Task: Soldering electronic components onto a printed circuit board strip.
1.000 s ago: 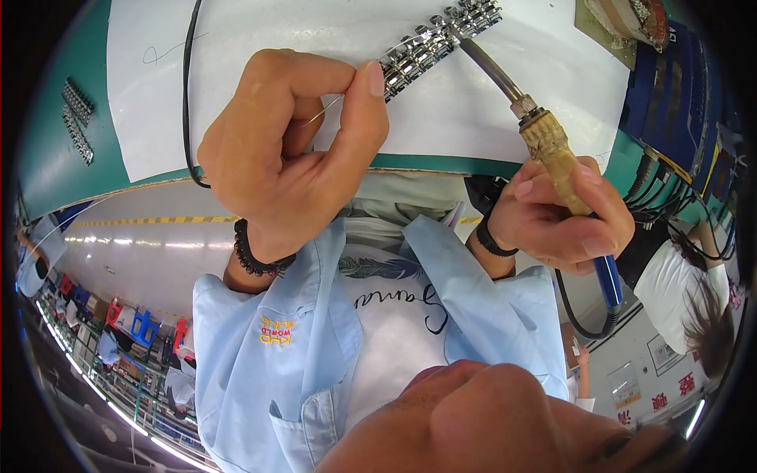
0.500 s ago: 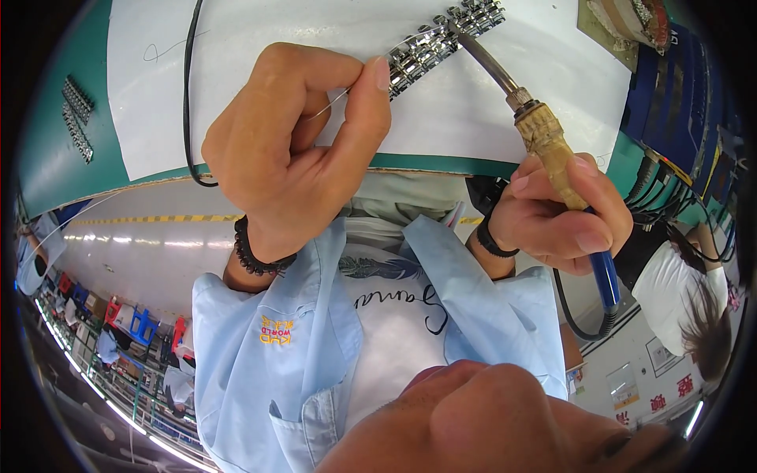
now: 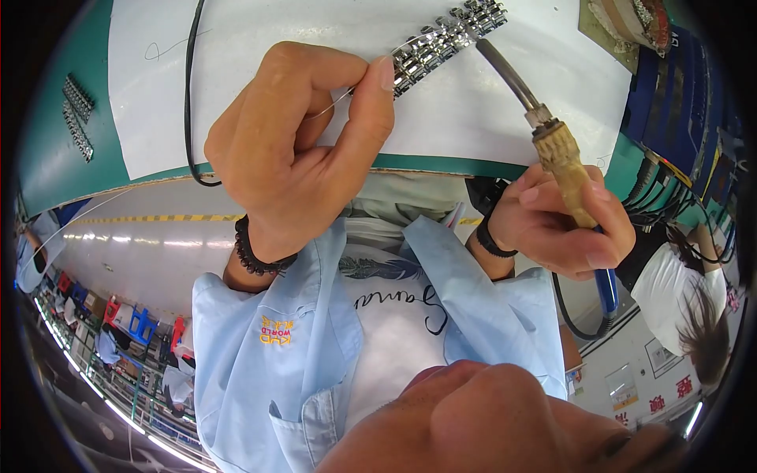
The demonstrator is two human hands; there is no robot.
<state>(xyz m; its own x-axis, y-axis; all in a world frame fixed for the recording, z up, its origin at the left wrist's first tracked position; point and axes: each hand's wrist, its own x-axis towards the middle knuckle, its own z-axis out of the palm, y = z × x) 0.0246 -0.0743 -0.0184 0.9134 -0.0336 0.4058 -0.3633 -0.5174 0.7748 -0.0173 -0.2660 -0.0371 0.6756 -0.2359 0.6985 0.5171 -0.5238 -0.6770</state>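
Pinching a thin silvery wire [image 3: 335, 102] between thumb and forefinger, the left hand [image 3: 296, 150] is left of centre, upper half. Right of centre, the right hand's [image 3: 556, 225] fingers wrap a soldering iron [image 3: 558, 150], its tip close to the metal strip [image 3: 434, 54] lying top centre on white paper [image 3: 457, 126].
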